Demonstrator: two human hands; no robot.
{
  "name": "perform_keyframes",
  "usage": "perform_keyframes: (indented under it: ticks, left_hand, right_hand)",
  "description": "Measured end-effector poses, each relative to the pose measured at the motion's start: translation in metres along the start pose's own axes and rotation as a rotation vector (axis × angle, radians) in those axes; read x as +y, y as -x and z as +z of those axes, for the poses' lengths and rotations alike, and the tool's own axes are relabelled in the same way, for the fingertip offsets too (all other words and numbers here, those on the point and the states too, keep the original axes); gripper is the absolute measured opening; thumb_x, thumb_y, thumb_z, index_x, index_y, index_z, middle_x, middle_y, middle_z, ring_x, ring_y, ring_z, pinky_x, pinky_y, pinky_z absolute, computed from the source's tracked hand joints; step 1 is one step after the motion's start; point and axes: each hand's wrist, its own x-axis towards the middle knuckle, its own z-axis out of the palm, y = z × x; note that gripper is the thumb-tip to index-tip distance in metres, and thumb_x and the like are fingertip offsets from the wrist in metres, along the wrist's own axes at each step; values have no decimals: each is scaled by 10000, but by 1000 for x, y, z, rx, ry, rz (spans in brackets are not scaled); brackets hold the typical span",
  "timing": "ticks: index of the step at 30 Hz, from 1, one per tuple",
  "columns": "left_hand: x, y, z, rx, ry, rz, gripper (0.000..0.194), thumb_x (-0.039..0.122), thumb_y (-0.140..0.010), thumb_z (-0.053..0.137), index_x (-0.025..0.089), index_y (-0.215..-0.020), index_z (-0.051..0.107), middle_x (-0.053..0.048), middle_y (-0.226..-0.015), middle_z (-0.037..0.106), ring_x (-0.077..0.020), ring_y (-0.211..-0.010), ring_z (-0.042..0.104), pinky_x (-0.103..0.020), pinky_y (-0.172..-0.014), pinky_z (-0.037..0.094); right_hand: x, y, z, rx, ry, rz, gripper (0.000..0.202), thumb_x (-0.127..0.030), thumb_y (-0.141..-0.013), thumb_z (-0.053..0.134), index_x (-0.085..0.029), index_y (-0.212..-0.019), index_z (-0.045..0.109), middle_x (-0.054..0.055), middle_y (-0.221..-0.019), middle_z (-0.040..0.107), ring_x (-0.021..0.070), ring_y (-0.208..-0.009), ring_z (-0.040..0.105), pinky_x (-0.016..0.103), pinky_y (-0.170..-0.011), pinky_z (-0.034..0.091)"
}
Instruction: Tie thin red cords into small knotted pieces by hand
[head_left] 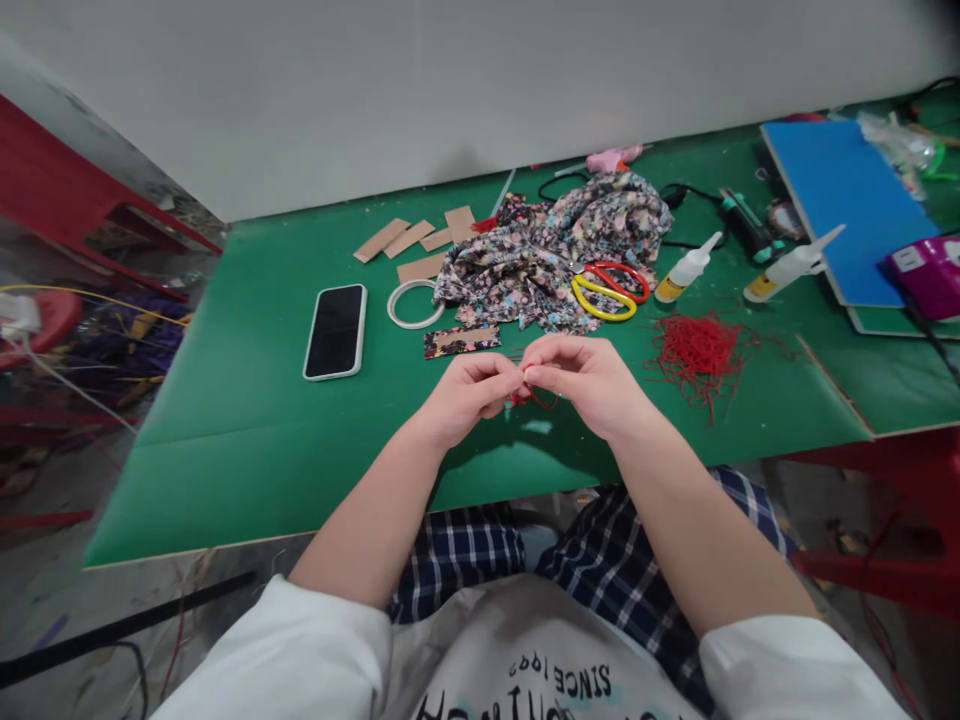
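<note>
My left hand [474,392] and my right hand [576,382] meet over the near part of the green table, fingertips touching. Both pinch a thin red cord [541,402], which loops down below the fingers. Part of what they hold is hidden by the fingers. Just beyond my left hand lies a card strip on flowered fabric [462,341]. A heap of black flowered cloth [551,250] sits behind both hands, with scissors [611,290] with red and yellow handles on it. To the right is a tangled pile of red cords [699,352].
A phone [336,332] lies at left, near a roll of white tape [415,304] and several cardboard strips [409,238]. Two glue bottles [688,268] stand at right, before a green-black tool [750,226] and a blue board [847,205]. A wall borders the table's [247,440] back.
</note>
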Motion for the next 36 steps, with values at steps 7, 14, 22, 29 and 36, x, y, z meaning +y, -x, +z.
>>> perform_keyframes:
  ticks: [7, 14, 22, 29, 36]
  left_hand:
    - [-2, 0, -1, -3, -21, 18, 307, 436, -647, 756, 149, -599, 660, 18, -508, 539, -15, -387, 268, -198, -392, 134]
    - [-5, -3, 3, 29, -145, 95, 268, 424, -722, 700, 161, -670, 688, -11, -642, 623, -77, -554, 470, -207, -503, 346]
    - [-5, -9, 2, 285, -262, 259, 138, 317, -765, 646, 181, -777, 664, -18, -875, 660, -132, -843, 570, -249, -783, 442]
    - [-11, -7, 3, 146, -108, 285, 228, 353, -806, 635, 227, -983, 705, -37, -1018, 709, -173, -1008, 629, -299, -907, 461]
    - [-17, -7, 8, -58, 23, 79, 377, 435, -800, 631, 184, -1076, 682, -91, -980, 729, -215, -836, 703, -391, -851, 526]
  right_hand:
    - [-5, 1, 0, -98, 21, -7, 186, -359, -723, 713, -195, -743, 626, -15, -697, 624, 103, -646, 591, 250, -624, 499]
    - [-6, -1, -1, 46, 47, -51, 209, -399, -721, 703, -216, -740, 602, -12, -728, 582, 109, -681, 546, 244, -636, 484]
    - [-7, -3, -13, 147, 214, -168, 158, -368, -752, 679, -219, -762, 626, 17, -936, 591, 139, -892, 555, 288, -833, 457]
    - [-6, -3, -10, 128, 184, -154, 139, -336, -760, 672, -211, -746, 615, 18, -980, 587, 137, -939, 550, 292, -873, 447]
    - [-3, -6, -11, 181, 53, -77, 204, -395, -708, 711, -214, -737, 620, 6, -923, 623, 117, -803, 556, 251, -728, 471]
